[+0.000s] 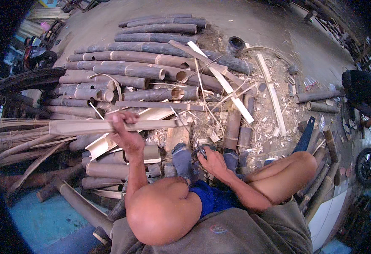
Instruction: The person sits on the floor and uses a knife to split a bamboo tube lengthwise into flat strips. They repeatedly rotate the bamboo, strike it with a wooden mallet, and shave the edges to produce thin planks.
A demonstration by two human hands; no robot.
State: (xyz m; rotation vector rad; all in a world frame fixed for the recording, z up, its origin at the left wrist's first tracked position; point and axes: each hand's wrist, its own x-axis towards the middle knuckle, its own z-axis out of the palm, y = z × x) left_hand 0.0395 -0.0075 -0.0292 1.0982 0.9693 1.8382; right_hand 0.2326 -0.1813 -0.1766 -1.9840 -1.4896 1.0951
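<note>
My left hand is closed around a long, flat bamboo slat, held level. The slat's right end reaches over a wooden block near my feet. Low between my feet, my right hand is closed on a small dark thing; my fingers hide most of it and I cannot make out its kind. Dark coverings are on my left foot and right foot. Just left of my knee lie split bamboo halves and short bamboo tubes.
Many cut bamboo poles lie in rows ahead. Pale strips cross over them, among shavings. A dark blue tapered blade stands by my right knee. Bamboo lengths lean at right. A wheel stands farther right.
</note>
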